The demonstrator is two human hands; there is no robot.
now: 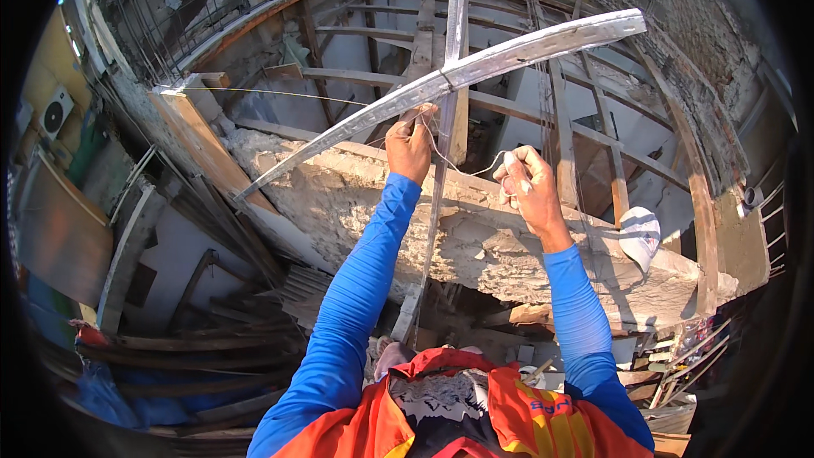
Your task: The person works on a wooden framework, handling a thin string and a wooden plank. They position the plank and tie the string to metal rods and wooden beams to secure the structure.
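Observation:
A thin pale string hangs in a loose curve between my two hands. My left hand is closed on it, just under the spot where two silver metal channels meet. One channel slopes from lower left to upper right; the other channel runs lengthwise behind it. To the right, my right hand has its fingers curled and pinches the string's other stretch. A dark tie or mark shows on the sloping channel near the crossing. The string's ends are hidden in my fingers.
Below my hands runs a rough, broken masonry wall top, with a white cap on its right part. Wooden framing spans the space beyond. A taut yellowish line stretches from a wooden board at left. Loose timber lies lower left.

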